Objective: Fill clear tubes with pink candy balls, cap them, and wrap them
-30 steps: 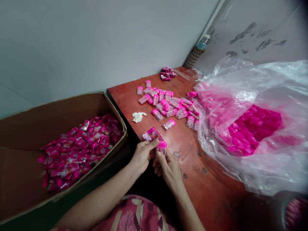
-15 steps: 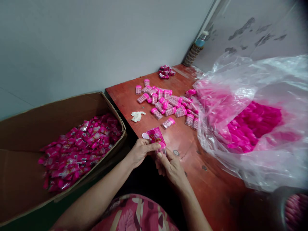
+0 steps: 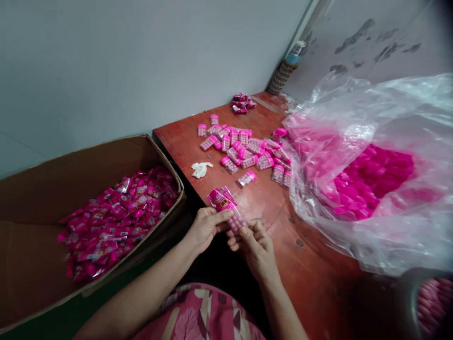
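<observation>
In front of me, over the table's near edge, I hold a small clear bottle of pink candy balls [image 3: 236, 221] tilted away from me. A printed pink wrapper [image 3: 222, 197] lies over its cap end; whether it goes all the way round cannot be seen. My left hand [image 3: 207, 229] is closed, its thumb pressing where wrapper and bottle meet. My right hand [image 3: 256, 243] pinches the bottle's lower end between thumb and fingers. Several similar pink-capped bottles [image 3: 249, 161] lie loose on the red table [image 3: 198, 120] beyond my hands.
A cardboard box [image 3: 88, 156] at left contains many wrapped pink bottles [image 3: 116, 217]. On the right, a clear plastic bag [image 3: 318, 217] holds bright pink pieces [image 3: 375, 179]. Farther back are a small pink pile [image 3: 242, 103] and a patterned bottle [image 3: 282, 75]. White scrap [image 3: 201, 170] lies nearby.
The wrapper, earlier mostly beyond the pink cap, now covers the cap end. More of the bottle's candy-filled body shows, and my right hand has shifted slightly right with its fingers looser.
</observation>
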Available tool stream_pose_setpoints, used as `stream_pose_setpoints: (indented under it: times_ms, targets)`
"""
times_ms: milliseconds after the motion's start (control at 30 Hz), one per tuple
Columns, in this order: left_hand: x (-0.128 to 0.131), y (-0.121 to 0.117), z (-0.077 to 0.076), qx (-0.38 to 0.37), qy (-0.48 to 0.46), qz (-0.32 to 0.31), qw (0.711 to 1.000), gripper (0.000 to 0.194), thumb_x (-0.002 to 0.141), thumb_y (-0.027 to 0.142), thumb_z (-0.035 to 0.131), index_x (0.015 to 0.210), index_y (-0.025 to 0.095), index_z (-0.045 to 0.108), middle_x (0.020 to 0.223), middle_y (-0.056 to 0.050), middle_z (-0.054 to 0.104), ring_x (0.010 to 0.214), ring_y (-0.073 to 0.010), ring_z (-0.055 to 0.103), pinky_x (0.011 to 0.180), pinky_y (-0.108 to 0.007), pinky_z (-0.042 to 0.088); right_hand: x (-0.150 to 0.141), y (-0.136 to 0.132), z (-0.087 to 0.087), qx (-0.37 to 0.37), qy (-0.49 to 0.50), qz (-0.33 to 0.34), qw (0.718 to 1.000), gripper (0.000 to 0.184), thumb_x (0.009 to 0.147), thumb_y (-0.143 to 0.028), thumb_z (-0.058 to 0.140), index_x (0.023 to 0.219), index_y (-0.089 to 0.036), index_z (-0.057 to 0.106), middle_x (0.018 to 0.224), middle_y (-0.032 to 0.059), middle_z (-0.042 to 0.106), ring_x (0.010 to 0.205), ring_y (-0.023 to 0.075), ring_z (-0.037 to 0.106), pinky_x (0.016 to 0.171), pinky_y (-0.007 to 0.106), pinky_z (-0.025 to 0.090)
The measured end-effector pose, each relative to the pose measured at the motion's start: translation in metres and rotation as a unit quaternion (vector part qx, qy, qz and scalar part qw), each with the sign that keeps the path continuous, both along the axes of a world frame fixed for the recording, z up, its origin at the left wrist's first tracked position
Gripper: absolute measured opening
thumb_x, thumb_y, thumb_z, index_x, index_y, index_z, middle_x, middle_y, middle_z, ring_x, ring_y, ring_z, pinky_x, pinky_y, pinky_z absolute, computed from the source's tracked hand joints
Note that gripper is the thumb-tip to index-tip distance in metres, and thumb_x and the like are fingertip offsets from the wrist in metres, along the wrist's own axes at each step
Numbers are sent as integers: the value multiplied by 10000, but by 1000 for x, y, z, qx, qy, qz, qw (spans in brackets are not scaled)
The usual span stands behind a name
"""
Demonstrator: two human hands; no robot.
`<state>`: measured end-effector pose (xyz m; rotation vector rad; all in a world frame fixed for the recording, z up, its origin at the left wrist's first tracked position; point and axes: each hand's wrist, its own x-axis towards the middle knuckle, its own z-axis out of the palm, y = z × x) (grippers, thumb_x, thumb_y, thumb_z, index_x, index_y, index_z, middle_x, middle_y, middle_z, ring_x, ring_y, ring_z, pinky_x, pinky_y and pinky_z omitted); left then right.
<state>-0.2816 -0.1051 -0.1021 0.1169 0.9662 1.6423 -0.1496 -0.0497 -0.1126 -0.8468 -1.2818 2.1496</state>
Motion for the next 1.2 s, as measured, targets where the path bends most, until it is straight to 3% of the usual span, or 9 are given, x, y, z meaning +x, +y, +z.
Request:
stream_pose_setpoints:
  times_ms: [267,467,600,700,767,833,933,1067,1200]
  targets:
    - [6,-3,10,14,-50,77,996,193,641,237,724,709,77,641,617,-28,602,548,-99,546,578,-241,439,-5,-14,9,78,-43,-36,995,193,766,-285,641,862,-205,494,744,1,665,568,142,641,497,258,527]
    - [15,-9,5,41,-15,-44,998,226,673,259,693,594,68,601,438,19,469,361,-65,405,369,-210,327,-14,-15,8,-27,37,-31,998,227,736,-298,669,802,-202,474,613,-19,660,471,133,619,406,217,495]
    - [6,-19,8,59,-25,-59,996,228,670,259,700,592,69,602,497,-4,529,414,-80,463,429,-234,408,-28,-12,10,-38,30,-18,999,263,693,-284,706,742,-189,466,548,-23,652,406,114,592,374,180,465]
    - [-18,-30,15,55,10,65,996,179,671,250,706,727,86,659,741,-76,672,678,-164,627,672,-303,508,-32,-6,12,-20,9,9,1000,268,674,-258,717,734,-184,466,571,-5,672,406,112,594,373,169,456]
    - [-37,-35,16,62,60,193,977,255,718,343,658,866,136,671,971,-92,680,927,-215,620,853,-360,471,-31,-1,12,-4,2,9,1000,244,690,-270,701,743,-181,480,604,9,681,428,113,600,383,171,456]
    - [-52,-34,9,49,168,232,957,361,770,435,569,1009,174,643,1128,-106,627,1054,-246,568,933,-422,415,-27,4,11,10,-11,-12,1000,212,727,-300,668,735,-175,497,610,7,672,437,100,590,392,164,445]
    - [-57,-21,-10,-24,467,131,874,387,765,398,587,1104,212,606,1256,-100,538,1185,-266,460,1025,-474,293,-21,8,9,22,-42,-33,998,201,760,-329,634,728,-168,518,616,-3,650,450,81,570,406,156,428]
    - [-48,4,-35,-77,750,20,656,310,790,315,574,1083,226,623,1263,-76,529,1275,-279,330,1066,-531,145,-17,6,8,32,-74,-17,997,198,769,-343,622,748,-172,525,619,-8,639,464,80,561,427,161,422]
    - [-45,13,-49,-89,805,39,586,241,825,277,526,1026,225,649,1171,-56,605,1252,-272,370,1052,-560,164,-15,7,5,57,-91,-13,994,196,771,-351,613,752,-174,533,628,-4,635,474,85,554,440,174,413]
